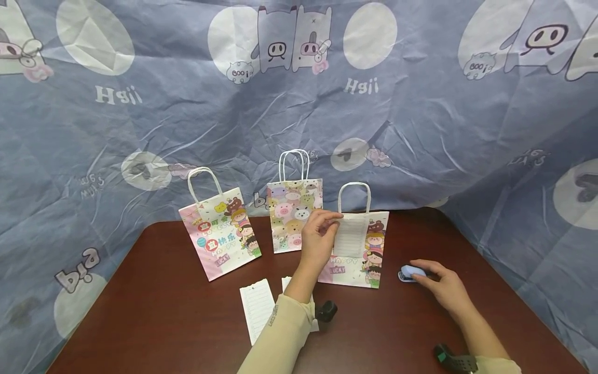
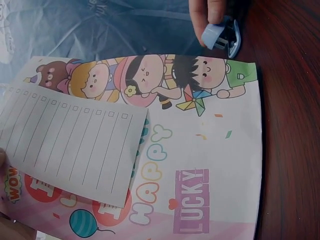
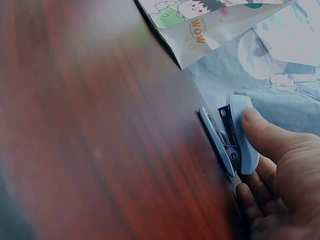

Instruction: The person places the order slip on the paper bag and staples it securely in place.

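I see L hand w/ thumb + fingers pinching lined slip at top edge of bag; slip lies against bag front, just R of hand. R hand pinches blue stapler betw. thumb + fingers, stapler at fingertips, mouth gaping. Can't tell on my cams if stapler base touches table. Behind L hand: animal-print bag, partly covered by it. Well L of hand: tilted bag. Near side of L hand: loose slip, plus 2nd mostly hidden under forearm.

L hand – paper against bag, R – stapler
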Action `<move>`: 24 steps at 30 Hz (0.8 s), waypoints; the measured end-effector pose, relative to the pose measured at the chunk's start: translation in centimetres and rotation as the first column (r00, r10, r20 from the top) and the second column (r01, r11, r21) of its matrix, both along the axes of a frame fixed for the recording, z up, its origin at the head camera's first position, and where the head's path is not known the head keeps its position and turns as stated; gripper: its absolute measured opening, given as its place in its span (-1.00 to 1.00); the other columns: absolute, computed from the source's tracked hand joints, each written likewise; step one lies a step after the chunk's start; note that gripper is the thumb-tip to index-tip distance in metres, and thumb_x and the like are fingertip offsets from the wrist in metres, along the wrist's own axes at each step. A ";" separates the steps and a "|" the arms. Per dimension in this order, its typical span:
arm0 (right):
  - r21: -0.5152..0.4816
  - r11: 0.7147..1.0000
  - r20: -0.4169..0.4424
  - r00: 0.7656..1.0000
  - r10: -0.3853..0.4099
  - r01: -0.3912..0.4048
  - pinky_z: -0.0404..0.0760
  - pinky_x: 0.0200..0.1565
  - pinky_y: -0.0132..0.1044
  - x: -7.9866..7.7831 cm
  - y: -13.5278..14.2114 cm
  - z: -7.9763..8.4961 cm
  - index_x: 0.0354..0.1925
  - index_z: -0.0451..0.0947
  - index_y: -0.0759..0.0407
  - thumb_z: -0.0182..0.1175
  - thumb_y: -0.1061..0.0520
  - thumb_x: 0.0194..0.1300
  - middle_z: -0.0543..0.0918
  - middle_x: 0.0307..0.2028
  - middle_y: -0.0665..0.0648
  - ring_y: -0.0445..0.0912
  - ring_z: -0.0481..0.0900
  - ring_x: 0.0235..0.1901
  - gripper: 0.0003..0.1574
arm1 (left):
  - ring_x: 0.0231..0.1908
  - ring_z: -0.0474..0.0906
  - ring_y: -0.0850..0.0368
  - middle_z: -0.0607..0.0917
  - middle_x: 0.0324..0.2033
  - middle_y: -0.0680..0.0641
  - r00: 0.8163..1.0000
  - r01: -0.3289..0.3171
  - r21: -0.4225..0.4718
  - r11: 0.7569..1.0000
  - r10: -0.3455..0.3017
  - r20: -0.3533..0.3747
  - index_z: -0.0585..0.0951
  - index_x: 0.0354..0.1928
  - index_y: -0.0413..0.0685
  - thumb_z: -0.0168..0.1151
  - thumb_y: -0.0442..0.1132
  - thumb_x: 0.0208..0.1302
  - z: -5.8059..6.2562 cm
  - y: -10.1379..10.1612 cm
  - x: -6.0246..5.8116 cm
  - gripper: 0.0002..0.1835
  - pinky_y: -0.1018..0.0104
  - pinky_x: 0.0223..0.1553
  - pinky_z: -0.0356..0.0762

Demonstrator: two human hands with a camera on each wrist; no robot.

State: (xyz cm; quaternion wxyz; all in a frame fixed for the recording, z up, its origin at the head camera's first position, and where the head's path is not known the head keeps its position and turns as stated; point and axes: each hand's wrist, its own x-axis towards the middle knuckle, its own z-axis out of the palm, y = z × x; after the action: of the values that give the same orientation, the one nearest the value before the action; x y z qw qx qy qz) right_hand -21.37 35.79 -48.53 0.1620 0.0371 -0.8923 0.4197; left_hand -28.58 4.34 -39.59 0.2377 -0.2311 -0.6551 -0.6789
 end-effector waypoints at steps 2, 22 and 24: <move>0.015 1.000 -0.024 1.000 0.000 0.001 0.48 -0.20 -0.65 -0.1 0.0 -0.2 0.10 0.65 0.16 0.38 0.00 0.27 0.67 0.04 0.04 -0.60 0.46 -0.12 -0.53 | -0.17 0.57 0.15 0.63 -0.13 -0.07 1.000 -0.007 -0.005 1.000 0.007 0.004 0.75 -0.19 -0.07 0.27 -0.48 0.25 0.0 0.0 0.1 -0.79 0.48 -0.16 0.61; -0.009 0.997 -0.029 0.997 -0.074 0.073 0.37 -0.16 -0.61 0.2 0.0 0.1 0.08 0.66 0.03 0.37 -0.06 0.27 0.61 -0.11 -0.44 -0.58 0.45 -0.13 -0.56 | -0.22 0.58 0.11 0.65 -0.16 -0.08 0.999 -0.038 0.012 0.999 0.038 -0.003 0.76 -0.19 -0.06 0.29 -0.49 0.22 0.0 0.2 0.0 -0.78 0.50 -0.22 0.56; -0.032 0.997 -0.047 0.997 -0.067 0.066 0.40 -0.17 -0.61 0.3 -0.1 0.1 0.09 0.64 0.06 0.36 -0.02 0.29 0.62 -0.12 -0.42 -0.57 0.46 -0.13 -0.57 | -0.22 0.58 0.12 0.66 -0.17 -0.07 0.999 -0.047 0.002 0.999 0.047 0.000 0.76 -0.19 -0.05 0.29 -0.49 0.22 0.0 0.2 0.0 -0.78 0.50 -0.21 0.56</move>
State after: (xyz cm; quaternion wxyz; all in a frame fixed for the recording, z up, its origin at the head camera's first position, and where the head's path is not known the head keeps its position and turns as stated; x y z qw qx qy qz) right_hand -21.09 35.68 -48.40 0.1978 0.0150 -0.8824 0.4267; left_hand -28.55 4.51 -39.57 0.2539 -0.2156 -0.6594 -0.6740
